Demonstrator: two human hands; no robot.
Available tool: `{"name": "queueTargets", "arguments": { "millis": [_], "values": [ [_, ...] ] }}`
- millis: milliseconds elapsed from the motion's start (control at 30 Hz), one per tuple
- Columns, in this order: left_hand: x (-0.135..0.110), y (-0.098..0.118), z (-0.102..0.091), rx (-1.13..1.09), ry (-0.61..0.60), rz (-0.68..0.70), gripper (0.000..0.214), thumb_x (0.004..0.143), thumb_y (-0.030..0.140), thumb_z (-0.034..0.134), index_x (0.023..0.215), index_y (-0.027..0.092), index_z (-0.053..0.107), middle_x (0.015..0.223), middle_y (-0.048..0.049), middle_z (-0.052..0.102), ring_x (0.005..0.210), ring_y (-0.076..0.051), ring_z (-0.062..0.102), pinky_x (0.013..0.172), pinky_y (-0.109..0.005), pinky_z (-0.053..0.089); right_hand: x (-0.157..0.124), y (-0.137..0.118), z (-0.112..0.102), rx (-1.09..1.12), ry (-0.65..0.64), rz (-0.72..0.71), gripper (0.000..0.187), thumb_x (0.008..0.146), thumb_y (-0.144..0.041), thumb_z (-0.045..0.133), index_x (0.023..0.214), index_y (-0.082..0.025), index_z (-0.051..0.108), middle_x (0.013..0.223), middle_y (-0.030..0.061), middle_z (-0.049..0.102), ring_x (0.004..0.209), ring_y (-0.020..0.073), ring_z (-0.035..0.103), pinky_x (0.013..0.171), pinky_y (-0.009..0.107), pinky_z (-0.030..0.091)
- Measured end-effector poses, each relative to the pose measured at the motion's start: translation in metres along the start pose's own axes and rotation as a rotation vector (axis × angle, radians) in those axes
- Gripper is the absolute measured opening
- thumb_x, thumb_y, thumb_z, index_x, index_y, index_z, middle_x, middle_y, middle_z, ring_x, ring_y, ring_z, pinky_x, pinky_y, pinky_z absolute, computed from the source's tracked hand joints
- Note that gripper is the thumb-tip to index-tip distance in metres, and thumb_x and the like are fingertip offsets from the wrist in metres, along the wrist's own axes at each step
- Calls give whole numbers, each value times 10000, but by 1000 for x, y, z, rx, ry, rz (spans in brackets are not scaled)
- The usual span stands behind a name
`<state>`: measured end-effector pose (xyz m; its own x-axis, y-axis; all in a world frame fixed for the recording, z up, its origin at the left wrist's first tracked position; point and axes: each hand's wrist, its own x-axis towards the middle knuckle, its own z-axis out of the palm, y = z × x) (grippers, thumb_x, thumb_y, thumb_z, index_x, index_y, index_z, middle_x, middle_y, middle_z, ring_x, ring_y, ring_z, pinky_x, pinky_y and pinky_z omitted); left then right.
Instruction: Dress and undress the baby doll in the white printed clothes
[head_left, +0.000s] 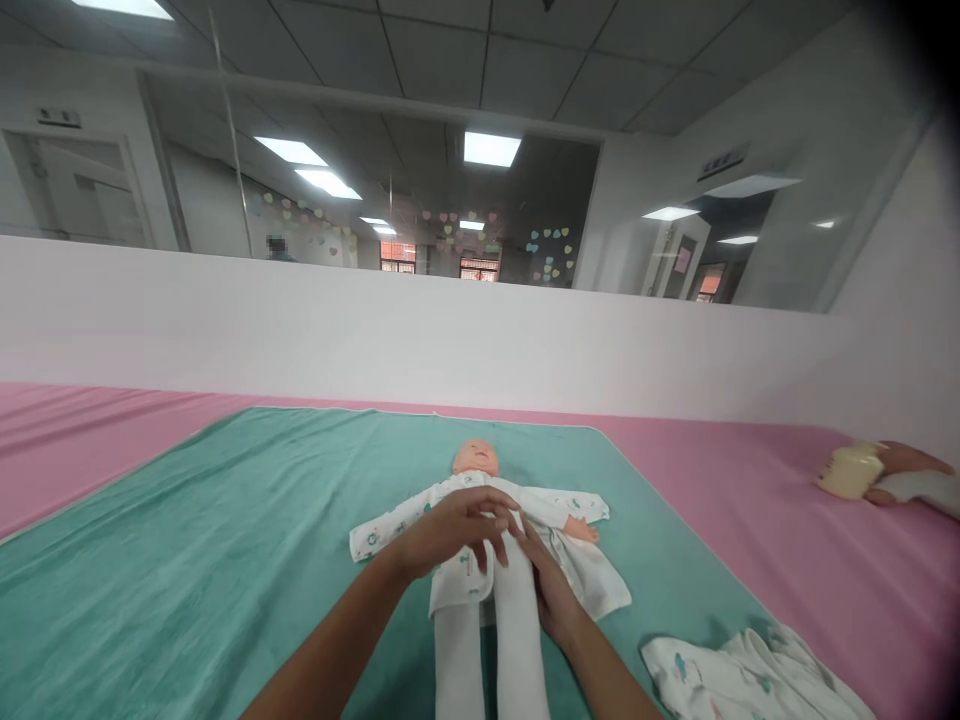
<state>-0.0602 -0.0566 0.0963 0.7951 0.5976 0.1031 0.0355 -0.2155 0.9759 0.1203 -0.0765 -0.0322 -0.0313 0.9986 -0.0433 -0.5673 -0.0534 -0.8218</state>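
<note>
A baby doll (475, 458) in a white printed garment lies on its back on a teal towel (225, 540), head away from me, legs in white trousers pointing toward me. My left hand (450, 530) rests on the doll's belly with its fingers bent and pressed down on the garment. Beside the doll's hip, my right hand (547, 585) lies flat, fingers stretched along the open flap of the garment.
The towel covers a pink surface (750, 520). A folded white printed cloth (742, 675) lies at the towel's near right corner. At the far right another person's hand (896, 470) holds a pale bottle (851, 470). A white wall with glass runs behind.
</note>
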Motion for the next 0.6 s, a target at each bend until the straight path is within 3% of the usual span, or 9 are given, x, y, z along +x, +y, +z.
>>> {"name": "queueTargets", "arguments": {
  "millis": [100,167,333,433,500,600],
  "values": [
    [25,-25,-2,408,309,59,287,839,349,421,1054,205,546,1086,-64,590,979,-185,553,807,-318,454,5,4,-8,36,-22,-15,577,786,-383,586,1320,-297,383,1326,14,446,1121,199,500,943,348,400],
    [47,-44,-1,729,360,79,293,813,312,471,1083,218,535,1148,-48,567,1081,-200,487,931,-364,378,6,7,-10,27,-79,-41,568,787,-379,585,1315,-299,391,1347,11,419,1150,199,474,963,362,378],
    [102,-58,19,1297,153,187,438,740,298,580,1153,219,456,1218,-65,501,1153,-235,414,941,-398,341,5,11,-8,-105,-311,-144,573,777,-317,594,1313,-324,389,1373,-2,378,1238,190,377,1011,371,311],
    [129,-55,30,1497,-42,133,404,725,256,578,1112,220,468,1107,-71,561,1020,-237,518,844,-381,398,8,11,-16,-295,-382,-199,581,740,-259,608,1290,-305,428,1363,3,392,1249,194,361,1020,368,294],
    [141,-55,31,1548,-106,87,297,720,193,545,1014,206,508,966,-60,605,852,-213,580,728,-335,430,14,7,-33,-525,-314,-269,502,737,-230,570,1234,-265,504,1298,23,471,1213,207,403,1014,376,300],
    [148,-57,26,1570,-74,88,221,731,168,500,950,194,507,914,-62,605,776,-211,587,644,-311,426,25,-10,-68,-917,13,-420,368,759,-213,451,1089,-208,614,1136,53,591,1093,218,500,986,375,326]
  ]
}}
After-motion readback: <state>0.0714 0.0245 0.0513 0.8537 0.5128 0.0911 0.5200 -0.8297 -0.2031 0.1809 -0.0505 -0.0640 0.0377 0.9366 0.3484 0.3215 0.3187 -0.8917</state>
